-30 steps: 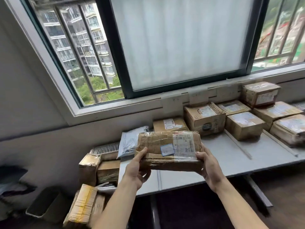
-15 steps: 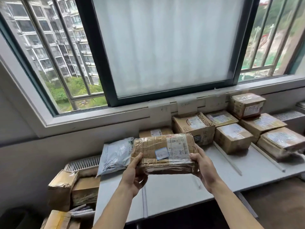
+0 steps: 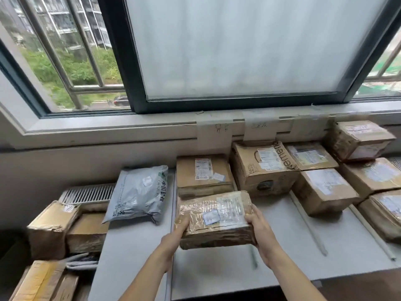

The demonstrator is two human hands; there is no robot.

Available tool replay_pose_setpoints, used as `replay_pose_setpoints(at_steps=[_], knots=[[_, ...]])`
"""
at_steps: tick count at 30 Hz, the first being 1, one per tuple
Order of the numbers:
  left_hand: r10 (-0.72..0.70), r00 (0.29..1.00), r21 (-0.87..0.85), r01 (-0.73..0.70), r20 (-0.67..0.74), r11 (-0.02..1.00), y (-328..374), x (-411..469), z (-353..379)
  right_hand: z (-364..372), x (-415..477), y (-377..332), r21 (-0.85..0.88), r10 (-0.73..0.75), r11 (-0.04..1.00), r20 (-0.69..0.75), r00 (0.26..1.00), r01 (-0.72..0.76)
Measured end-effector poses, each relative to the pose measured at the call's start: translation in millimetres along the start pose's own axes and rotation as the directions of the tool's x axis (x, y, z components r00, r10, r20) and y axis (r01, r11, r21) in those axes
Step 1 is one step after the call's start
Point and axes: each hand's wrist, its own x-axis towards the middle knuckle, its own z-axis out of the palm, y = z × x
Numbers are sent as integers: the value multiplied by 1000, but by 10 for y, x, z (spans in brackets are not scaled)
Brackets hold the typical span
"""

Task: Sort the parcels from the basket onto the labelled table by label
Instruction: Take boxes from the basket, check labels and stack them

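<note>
Over table (image 3: 282, 246) mid section: taped brown parcel (image 3: 213, 218) gripped at both ends, left hand (image 3: 174, 236) on its left end, right hand (image 3: 259, 227) on its right, label side up. Positioned just in front of flat cardboard box (image 3: 202, 173), grey mailer bag (image 3: 138, 193) to its left. Contact with tabletop: can't tell.

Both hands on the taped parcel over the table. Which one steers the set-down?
Right, probably. The right hand grips the right end of the taped parcel, fingers over its top edge. The left hand sits low at the left front corner, so it likely must slip out before touchdown on the table.
</note>
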Motion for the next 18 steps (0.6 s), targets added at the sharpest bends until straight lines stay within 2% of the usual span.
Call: replay_pose_setpoints(at_steps=[3, 5, 7, 10, 18], knots=[[-85, 991, -15, 84, -106, 996, -329, 573, -81, 35, 210, 84, -46, 45, 998, -7, 999, -45], [-90, 978, 28, 97, -190, 995, -195, 484, -21, 58, 319, 111, -57, 70, 996, -4, 998, -70], [-20, 966, 147, 60, -259, 987, -67, 462, 32, 75, 420, 141, -74, 88, 993, -3, 996, -88], [98, 957, 416, 26, -273, 909, 77, 490, 93, 104, 563, 172, -111, 110, 988, -22, 994, -112], [261, 864, 568, 35, -431, 822, 170, 868, 131, 179, 948, 208, -257, 144, 954, -55, 988, -154]])
